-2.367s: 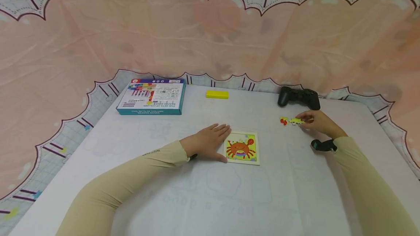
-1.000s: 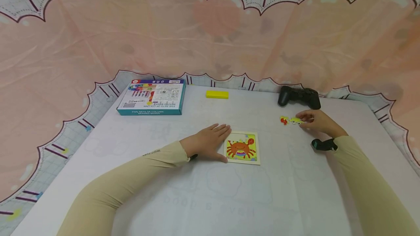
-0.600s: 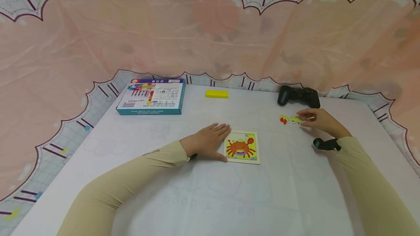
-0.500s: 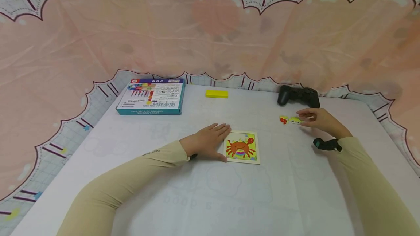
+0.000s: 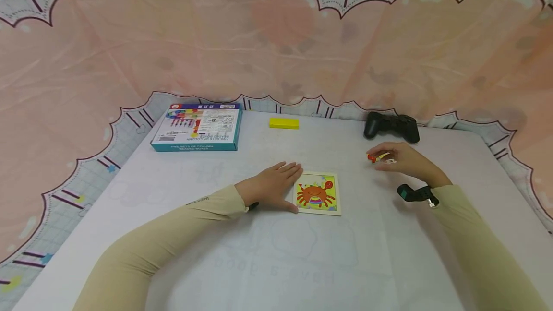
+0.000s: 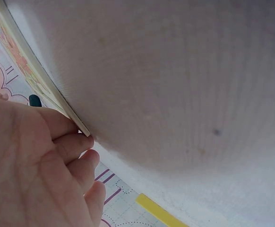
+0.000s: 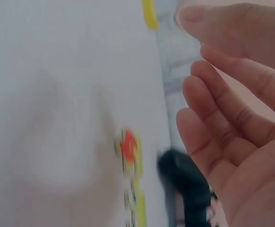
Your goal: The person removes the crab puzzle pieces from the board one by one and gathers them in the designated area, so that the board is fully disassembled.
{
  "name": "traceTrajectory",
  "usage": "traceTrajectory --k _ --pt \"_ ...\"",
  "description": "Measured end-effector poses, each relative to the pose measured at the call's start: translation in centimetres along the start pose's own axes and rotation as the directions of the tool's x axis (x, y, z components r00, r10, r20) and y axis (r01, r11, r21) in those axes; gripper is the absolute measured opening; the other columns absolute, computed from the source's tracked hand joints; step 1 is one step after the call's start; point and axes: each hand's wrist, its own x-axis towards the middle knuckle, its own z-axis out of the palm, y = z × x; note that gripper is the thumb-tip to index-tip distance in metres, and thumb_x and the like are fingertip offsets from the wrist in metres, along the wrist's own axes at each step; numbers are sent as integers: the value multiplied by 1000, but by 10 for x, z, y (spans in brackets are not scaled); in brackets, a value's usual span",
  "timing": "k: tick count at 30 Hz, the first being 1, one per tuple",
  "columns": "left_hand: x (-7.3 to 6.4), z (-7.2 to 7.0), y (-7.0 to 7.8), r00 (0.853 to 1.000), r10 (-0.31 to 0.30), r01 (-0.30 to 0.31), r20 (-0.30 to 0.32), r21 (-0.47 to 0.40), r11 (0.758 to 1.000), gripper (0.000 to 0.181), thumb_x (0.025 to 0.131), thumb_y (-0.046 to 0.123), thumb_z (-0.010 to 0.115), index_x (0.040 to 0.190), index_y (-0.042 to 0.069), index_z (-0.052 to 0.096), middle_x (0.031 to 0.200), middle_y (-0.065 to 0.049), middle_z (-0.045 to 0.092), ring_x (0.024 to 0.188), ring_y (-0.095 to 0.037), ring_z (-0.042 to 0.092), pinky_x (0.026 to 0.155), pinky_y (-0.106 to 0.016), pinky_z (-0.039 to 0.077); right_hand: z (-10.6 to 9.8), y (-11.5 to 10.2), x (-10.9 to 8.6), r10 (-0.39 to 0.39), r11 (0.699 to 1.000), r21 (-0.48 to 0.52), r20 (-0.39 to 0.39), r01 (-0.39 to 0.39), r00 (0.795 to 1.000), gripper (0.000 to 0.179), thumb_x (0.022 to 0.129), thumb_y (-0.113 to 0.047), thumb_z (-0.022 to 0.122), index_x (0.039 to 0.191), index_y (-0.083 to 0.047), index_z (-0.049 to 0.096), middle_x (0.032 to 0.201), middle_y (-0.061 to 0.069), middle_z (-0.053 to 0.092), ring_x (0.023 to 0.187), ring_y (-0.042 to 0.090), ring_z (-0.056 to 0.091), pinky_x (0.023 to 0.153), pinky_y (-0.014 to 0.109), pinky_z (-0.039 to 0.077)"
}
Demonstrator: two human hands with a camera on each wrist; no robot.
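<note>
A square crab puzzle [image 5: 317,196] in a pale wooden frame lies on the table in the head view. My left hand [image 5: 272,188] rests flat at its left side, thumb and fingers spread; in the left wrist view, fingertips touch the frame's edge [image 6: 52,87]. Two small puzzle pieces lie right of the frame: one red and yellow [image 7: 129,145], the other yellow and white [image 5: 390,161]. Over them hovers my right hand [image 5: 406,160], thumb and fingers apart with nothing between them. In the head view, its fingers partly hide the pieces.
Behind the right hand sits a black game controller [image 5: 392,127]. A yellow block [image 5: 283,123] lies at the back middle, and a teal-edged box [image 5: 196,128] at the back left. The patterned curtain [image 5: 276,42] hangs behind the table's far edge.
My right hand has moved left from beside the yellow and white piece to over both pieces. The left hand stays at the puzzle frame.
</note>
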Motion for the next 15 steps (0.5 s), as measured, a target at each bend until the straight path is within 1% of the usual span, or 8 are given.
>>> traceTrajectory --k 2,5,9,12,15 --pt "0 -1 0 1000 0 0 1 3 1000 106 79 76 46 152 10 8 160 -4 8 148 -19 6 122 -35 5 7 -6 6 -37 999 4 26 37 999 35 82 -8 71 115 0 63 113 17 66 98 14 61 86 19 51" --pt "0 -1 1 1000 -1 1 1 6 1000 106 78 76 46 152 10 8 160 -4 8 148 -19 6 122 -35 6 19 -13 14 -92 996 25 70 90 993 33 81 -5 71 113 1 64 111 17 66 99 21 61 88 23 52" --pt "1 0 1 1000 -4 4 4 18 1000 106 78 76 46 152 10 8 160 -4 9 148 -19 7 122 -36 6 34 -23 24 -147 988 71 125 139 981 29 81 -3 70 110 1 65 108 17 65 100 27 60 90 35 53" --pt "1 0 1 1000 -5 4 3 21 1000 106 78 76 46 152 10 8 160 -4 9 148 -19 7 122 -36 6 45 -28 32 -153 985 100 157 138 976 29 81 -4 71 109 0 65 109 15 65 102 29 59 92 42 52" --pt "1 0 1 1000 -3 3 1 20 1000 107 78 77 46 152 10 9 160 -4 9 148 -20 8 122 -36 6 53 -33 39 -140 987 107 184 121 973 28 81 -8 72 108 -4 67 110 12 65 103 27 58 93 43 52"
